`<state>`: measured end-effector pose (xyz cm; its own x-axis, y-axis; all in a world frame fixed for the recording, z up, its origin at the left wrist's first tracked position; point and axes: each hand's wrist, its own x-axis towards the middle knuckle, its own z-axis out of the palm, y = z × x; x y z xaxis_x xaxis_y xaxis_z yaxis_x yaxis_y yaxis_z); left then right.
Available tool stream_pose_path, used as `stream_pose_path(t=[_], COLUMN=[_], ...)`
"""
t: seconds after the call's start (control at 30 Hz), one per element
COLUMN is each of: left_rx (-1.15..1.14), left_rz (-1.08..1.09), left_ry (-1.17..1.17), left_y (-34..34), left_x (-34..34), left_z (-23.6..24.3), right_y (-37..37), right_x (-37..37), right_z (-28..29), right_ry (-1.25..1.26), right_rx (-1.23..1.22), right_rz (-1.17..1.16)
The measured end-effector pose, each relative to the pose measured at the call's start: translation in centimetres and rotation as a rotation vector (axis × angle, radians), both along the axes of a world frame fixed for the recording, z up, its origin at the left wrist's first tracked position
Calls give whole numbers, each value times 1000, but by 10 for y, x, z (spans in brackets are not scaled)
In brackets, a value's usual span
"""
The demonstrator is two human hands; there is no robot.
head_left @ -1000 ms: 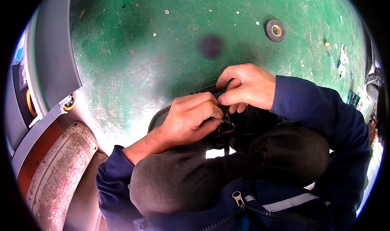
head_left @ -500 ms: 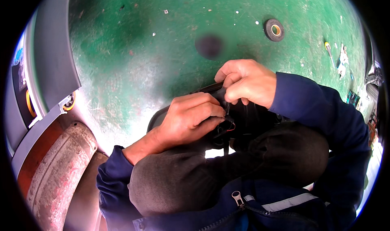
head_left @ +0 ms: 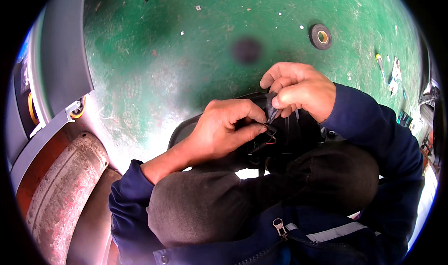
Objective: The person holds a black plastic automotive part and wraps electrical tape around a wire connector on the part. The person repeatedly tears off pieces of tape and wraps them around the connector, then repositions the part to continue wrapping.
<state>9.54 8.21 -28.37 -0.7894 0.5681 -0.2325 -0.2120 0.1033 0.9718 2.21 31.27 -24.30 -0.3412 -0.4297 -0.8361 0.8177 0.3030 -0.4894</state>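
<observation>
Thumb and forefinger of my left hand (head_left: 224, 127) are closed in a pinch on thin black wires (head_left: 270, 135), among which a bit of red or orange shows. My right hand (head_left: 301, 91) pinches a short strip of black tape (head_left: 271, 108) that runs down to the left hand's fingertips. Both hands are close together above a dark part (head_left: 298, 125) in front of my knees. Much of that part is lost in shadow and behind the hands. The exact point where tape and wires meet is too small to make out.
A roll of black tape (head_left: 326, 36) lies on the green floor (head_left: 140, 73) ahead. Farther right are a screwdriver (head_left: 381, 67) and a greyish tool or rag (head_left: 395, 77). At left stand a grey panel (head_left: 63, 55) and a worn, pale curved piece (head_left: 67, 181).
My right hand has shifted slightly right, and the black strip between the hands now shows more plainly. The left hand's fingers have lifted into a more open curve above the pinch.
</observation>
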Motion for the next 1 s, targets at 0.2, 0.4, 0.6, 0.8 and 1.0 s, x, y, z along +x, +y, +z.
stream_pose_path(t=[0.2, 0.4, 0.6, 0.8, 1.0], left_rx=[38, 28, 43, 44, -82], left_rz=[13, 38, 35, 133, 65], left_ry=[14, -90, -129, -205, -335], left_y=[1, 1, -2, 3, 6], left_x=[1, 1, 0, 5, -8], left_z=[-3, -2, -2, -7, 9], right_y=[-1, 2, 0, -4, -8], right_x=[3, 4, 2, 2, 5], right_z=[-2, -4, 3, 1, 5], right_ry=[67, 58, 74, 110, 166], right_rx=[1, -23, -21, -31, -44], right_rz=[-13, -45, -15, 16, 1])
